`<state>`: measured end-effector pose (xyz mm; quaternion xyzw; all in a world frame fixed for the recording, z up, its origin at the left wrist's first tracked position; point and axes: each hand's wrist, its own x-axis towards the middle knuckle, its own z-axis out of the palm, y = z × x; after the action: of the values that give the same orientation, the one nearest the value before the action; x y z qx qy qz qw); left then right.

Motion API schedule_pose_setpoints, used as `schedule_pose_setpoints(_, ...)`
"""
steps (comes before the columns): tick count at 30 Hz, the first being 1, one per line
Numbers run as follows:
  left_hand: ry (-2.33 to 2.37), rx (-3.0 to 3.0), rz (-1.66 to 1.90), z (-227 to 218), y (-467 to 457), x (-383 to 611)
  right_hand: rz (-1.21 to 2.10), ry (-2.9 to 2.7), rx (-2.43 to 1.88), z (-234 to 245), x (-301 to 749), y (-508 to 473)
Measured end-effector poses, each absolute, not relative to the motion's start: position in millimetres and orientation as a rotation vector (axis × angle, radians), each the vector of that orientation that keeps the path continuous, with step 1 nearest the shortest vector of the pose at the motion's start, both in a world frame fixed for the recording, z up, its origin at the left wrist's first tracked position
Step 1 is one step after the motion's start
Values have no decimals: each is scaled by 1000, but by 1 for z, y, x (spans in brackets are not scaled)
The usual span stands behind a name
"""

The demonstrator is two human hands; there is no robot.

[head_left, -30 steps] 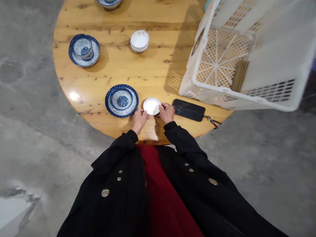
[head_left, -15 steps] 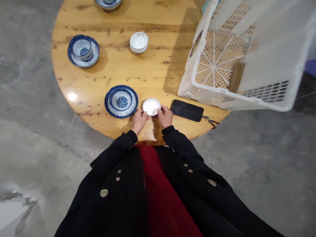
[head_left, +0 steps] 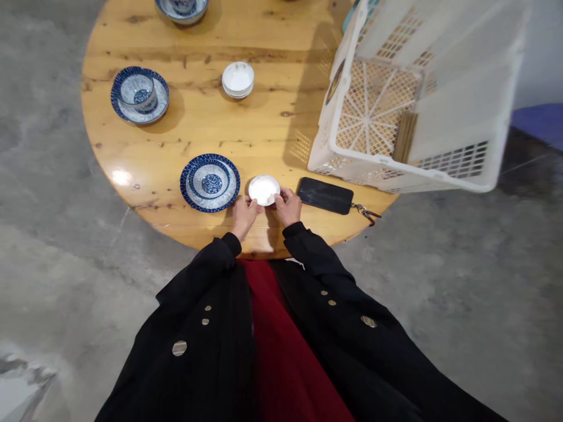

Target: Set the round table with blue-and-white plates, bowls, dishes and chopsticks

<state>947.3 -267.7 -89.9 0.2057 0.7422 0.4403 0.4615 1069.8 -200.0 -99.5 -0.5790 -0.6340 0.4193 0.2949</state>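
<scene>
A small white dish [head_left: 264, 189] is between my hands close to the table's near edge. My left hand [head_left: 244, 215] pinches its lower left rim, and my right hand [head_left: 288, 207] grips the lower right rim. Whether the dish rests on the wood or is slightly raised, I cannot tell. Just left of it lies a blue-patterned plate [head_left: 189, 198] with a smaller blue-and-white dish [head_left: 212, 183] on it. A black phone [head_left: 325, 195] with a strap lies right of my right hand.
White bowls [head_left: 238, 77] are stacked farther back on the round wooden table [head_left: 264, 126]. A glass bowl [head_left: 147, 102] sits on a blue-patterned dish [head_left: 160, 99] at the left. A large white plastic crate [head_left: 325, 140] stands at the right, with wooden sticks [head_left: 405, 136] inside.
The whole view has shifted slightly, so things on the table appear a little farther left. Both hands keep the same hold on the white dish.
</scene>
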Motion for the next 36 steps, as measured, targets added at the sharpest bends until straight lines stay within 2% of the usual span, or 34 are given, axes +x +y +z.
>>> schedule_pose_setpoints(36, 1757, 394, 1169, -84, -275, 951, 1197, -1689, -1479, -113, 1070, -199)
